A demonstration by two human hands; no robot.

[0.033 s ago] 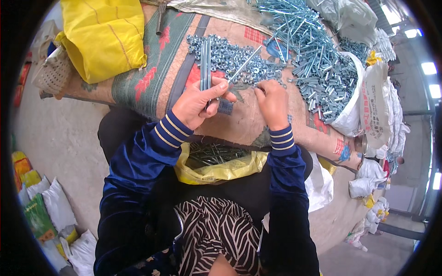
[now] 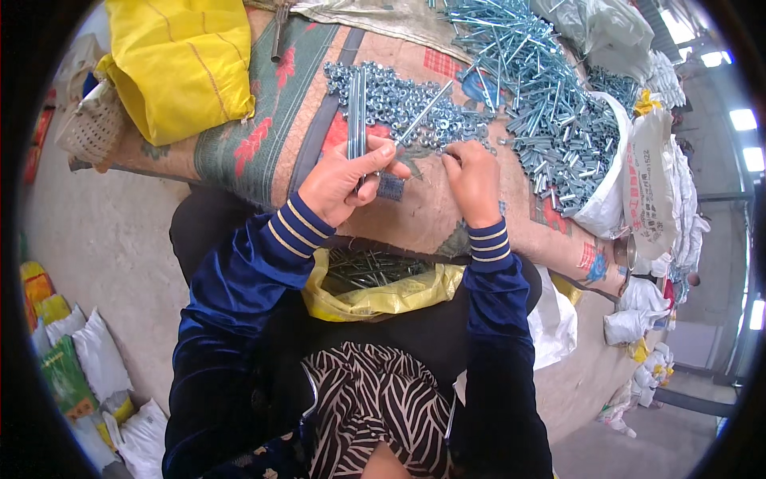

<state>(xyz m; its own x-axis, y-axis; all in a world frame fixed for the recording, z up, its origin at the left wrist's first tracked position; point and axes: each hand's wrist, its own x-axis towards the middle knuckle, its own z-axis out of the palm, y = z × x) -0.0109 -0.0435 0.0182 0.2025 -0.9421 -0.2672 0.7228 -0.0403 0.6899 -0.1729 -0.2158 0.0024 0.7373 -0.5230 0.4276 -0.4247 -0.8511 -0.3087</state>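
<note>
My left hand (image 2: 351, 177) is closed round several thin metal rods (image 2: 357, 112) that stand side by side, pointing away from me. One more rod (image 2: 425, 112) slants off to the right from its fingertips, over a spread of small hex nuts (image 2: 375, 94). My right hand (image 2: 474, 180) rests at the near right edge of those nuts, thumb and fingers curled together. Whatever its fingertips may hold is hidden. Beyond it to the right lies a big heap of metal rods (image 2: 515, 56) and short metal sleeves (image 2: 562, 152).
A patterned cloth (image 2: 239, 172) covers the work surface. The yellow sack (image 2: 179, 72) lies at the far left. Between my knees sits an open yellow bag (image 2: 383, 303) holding dark rods (image 2: 371, 267). White sacks (image 2: 610, 195) line the right side; more bags (image 2: 100, 351) stand on the floor at left.
</note>
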